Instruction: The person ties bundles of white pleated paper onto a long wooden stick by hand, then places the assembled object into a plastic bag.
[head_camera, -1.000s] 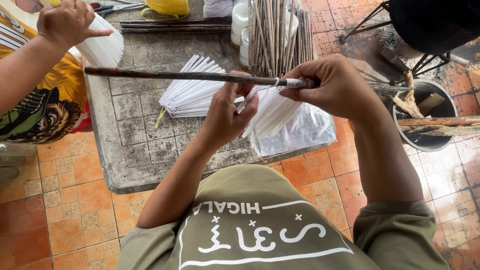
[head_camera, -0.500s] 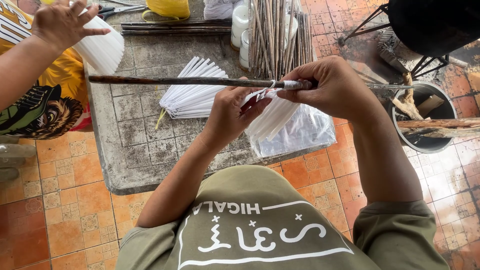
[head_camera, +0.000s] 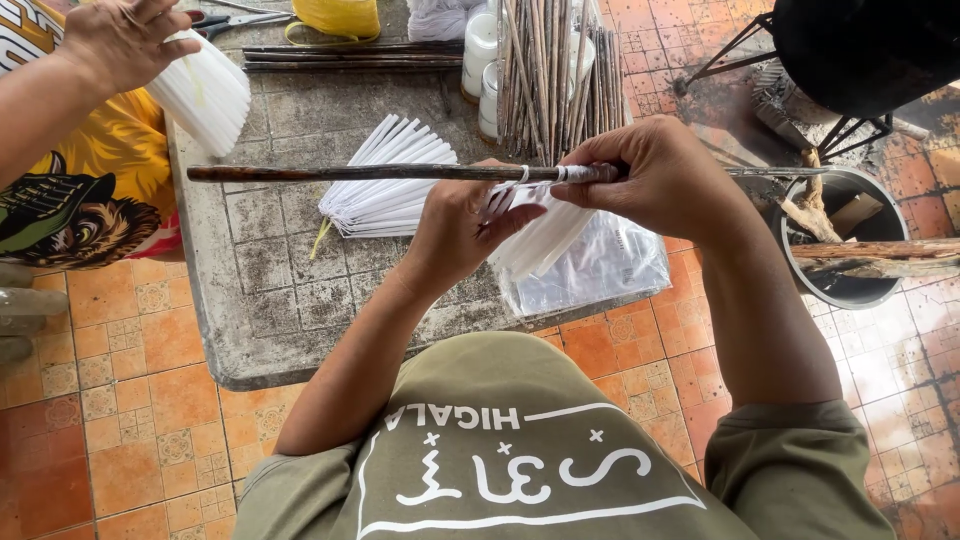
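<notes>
A long dark wooden stick (head_camera: 350, 172) lies level across the view, above a worn grey table (head_camera: 270, 300). My right hand (head_camera: 655, 175) grips it near its right end, where white strips are wound around it. My left hand (head_camera: 460, 235) is just below the stick, its fingers on a hanging bunch of white paper strips (head_camera: 545, 240). A second fanned bundle of white strips (head_camera: 385, 190) lies on the table behind my left hand.
Another person's hand (head_camera: 125, 40) at the top left holds a white folded fan (head_camera: 205, 95). Bundled sticks (head_camera: 555, 70), white candles (head_camera: 480, 50), yellow twine (head_camera: 335, 15) and a clear plastic bag (head_camera: 600, 270) sit on the table. A black pot with firewood (head_camera: 850, 240) stands at the right.
The stick has slid slightly to the right in my hands. My left fingers have shifted on the white strips. The other person's hand has moved a little on the white fan.
</notes>
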